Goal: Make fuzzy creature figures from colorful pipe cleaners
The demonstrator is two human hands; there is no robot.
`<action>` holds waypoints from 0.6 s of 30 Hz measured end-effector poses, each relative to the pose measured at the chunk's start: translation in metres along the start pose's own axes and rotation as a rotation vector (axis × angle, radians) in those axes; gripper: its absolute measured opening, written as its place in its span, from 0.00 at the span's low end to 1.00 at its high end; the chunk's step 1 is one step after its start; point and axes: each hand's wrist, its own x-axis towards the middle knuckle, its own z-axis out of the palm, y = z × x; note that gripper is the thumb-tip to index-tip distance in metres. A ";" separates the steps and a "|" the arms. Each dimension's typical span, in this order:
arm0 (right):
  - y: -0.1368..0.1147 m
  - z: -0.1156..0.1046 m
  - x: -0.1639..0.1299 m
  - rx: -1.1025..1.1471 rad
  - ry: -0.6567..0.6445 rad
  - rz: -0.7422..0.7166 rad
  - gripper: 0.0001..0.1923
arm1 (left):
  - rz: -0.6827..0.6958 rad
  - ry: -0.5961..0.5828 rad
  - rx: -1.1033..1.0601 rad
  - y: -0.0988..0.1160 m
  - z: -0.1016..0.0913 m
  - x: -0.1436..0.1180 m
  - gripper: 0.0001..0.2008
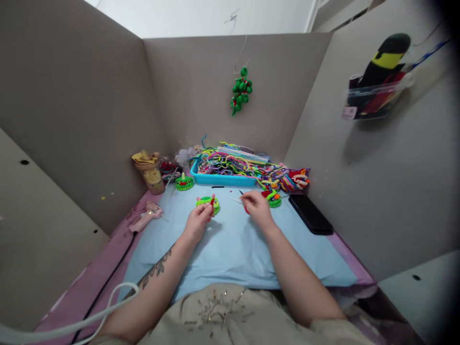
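Pinching a green ring [207, 203] near the middle of the desk [230, 249], the left hand [197, 223] is closed on it, with a red bit showing at the fingertips. The right hand [258, 207] is curled just to the right, fingers closed on what seems a thin stick [233, 199]; the grip is too small to be confirmed. A 2nd green piece [274, 198] lies just beyond the right hand, and a 3rd [184, 182] sits by the blue tray [223, 179] of pipe cleaners at the far edge. A glue gun [146, 215] rests at the left edge, a phone [310, 213] at the right. The ring could be deformed if squeezed harder, and the stick could be dropped among the loose pieces. The gun's cord could be snagged by the left forearm.
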 end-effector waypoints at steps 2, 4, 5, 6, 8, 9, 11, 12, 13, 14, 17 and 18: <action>-0.016 0.026 -0.010 0.239 -0.221 0.010 0.05 | 0.077 -0.005 0.190 -0.003 0.000 0.000 0.14; -0.026 0.046 -0.019 0.428 -0.339 0.113 0.06 | 0.152 0.007 0.334 -0.005 0.000 -0.001 0.13; -0.028 0.053 -0.022 0.509 -0.359 0.178 0.06 | 0.184 0.017 0.384 -0.005 0.001 -0.002 0.12; -0.029 0.059 -0.024 0.581 -0.359 0.235 0.07 | 0.212 0.026 0.424 -0.006 0.001 -0.002 0.11; -0.027 0.064 -0.026 0.685 -0.315 0.312 0.09 | 0.254 0.024 0.492 -0.006 0.002 -0.004 0.11; -0.026 0.065 -0.026 0.712 -0.290 0.330 0.11 | 0.269 0.015 0.522 -0.006 0.002 -0.005 0.11; -0.024 0.065 -0.025 0.721 -0.260 0.348 0.13 | 0.302 -0.007 0.587 -0.005 0.003 -0.006 0.10; -0.023 0.064 -0.025 0.713 -0.255 0.354 0.13 | 0.322 -0.013 0.622 -0.005 0.004 -0.007 0.10; -0.022 0.064 -0.025 0.705 -0.255 0.356 0.14 | 0.344 -0.016 0.654 -0.004 0.004 -0.008 0.10; -0.022 0.063 -0.024 0.700 -0.256 0.356 0.14 | 0.366 -0.018 0.683 -0.003 0.004 -0.008 0.10; -0.020 0.062 -0.024 0.701 -0.267 0.351 0.16 | 0.415 -0.029 0.738 -0.001 0.005 -0.010 0.09; -0.019 0.061 -0.024 0.700 -0.273 0.348 0.16 | 0.425 -0.031 0.745 -0.001 0.005 -0.010 0.09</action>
